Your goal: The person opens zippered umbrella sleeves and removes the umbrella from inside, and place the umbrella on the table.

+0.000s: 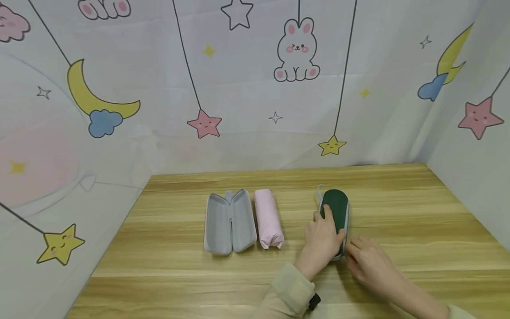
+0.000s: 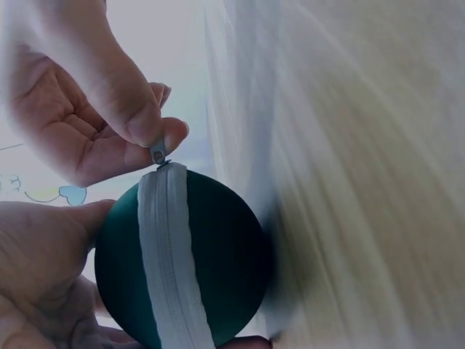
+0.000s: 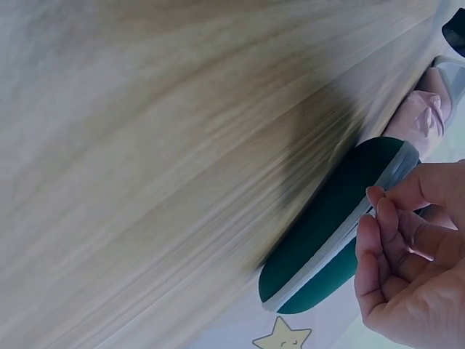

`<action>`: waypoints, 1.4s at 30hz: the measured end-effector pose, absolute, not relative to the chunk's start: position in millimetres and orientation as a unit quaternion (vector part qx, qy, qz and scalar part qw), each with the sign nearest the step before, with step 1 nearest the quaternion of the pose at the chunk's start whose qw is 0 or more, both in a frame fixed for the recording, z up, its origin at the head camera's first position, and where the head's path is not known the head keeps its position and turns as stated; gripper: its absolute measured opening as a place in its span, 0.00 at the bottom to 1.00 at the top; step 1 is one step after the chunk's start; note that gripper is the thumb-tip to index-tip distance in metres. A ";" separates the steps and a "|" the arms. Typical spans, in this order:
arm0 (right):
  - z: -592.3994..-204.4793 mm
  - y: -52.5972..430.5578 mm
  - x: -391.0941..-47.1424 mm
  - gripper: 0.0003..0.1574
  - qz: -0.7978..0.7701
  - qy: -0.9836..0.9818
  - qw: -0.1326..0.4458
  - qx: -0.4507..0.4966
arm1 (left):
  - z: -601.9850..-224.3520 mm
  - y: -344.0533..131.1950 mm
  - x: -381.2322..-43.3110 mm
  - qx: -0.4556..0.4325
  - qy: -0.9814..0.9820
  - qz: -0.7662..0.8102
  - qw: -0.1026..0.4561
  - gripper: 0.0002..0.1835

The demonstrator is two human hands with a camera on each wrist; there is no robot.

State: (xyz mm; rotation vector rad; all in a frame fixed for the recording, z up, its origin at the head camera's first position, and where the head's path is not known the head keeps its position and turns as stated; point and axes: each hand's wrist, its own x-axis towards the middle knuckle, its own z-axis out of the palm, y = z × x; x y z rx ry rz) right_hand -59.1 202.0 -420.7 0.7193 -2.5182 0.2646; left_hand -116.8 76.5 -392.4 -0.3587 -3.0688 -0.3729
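A green oblong zip case (image 1: 336, 203) lies on the table, right of centre. My left hand (image 1: 322, 237) grips it from above, fingers and thumb spread across its sides. At the case's near right side, my right hand (image 1: 368, 263) pinches the small metal zip pull (image 2: 158, 151) between thumb and forefinger. A pale zip band (image 2: 171, 247) runs round the rounded end in the left wrist view, its teeth together there. Along the side in the right wrist view, the zip band (image 3: 327, 247) meets my right fingertips. What the case holds is hidden.
Left of the green case lies a pink wrapped bundle (image 1: 268, 217). Beside that, a case with a grey lining (image 1: 218, 226) lies spread open. The wooden table (image 1: 159, 274) is backed by a printed white curtain (image 1: 247, 88). A pale strap (image 1: 319, 190) sticks out by the green case.
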 end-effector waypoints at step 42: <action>-413.5 209.6 -55.9 0.16 0.116 -0.958 0.152 0.216 | -366.3 65.9 -185.2 -0.527 -0.799 0.288 0.027 0.39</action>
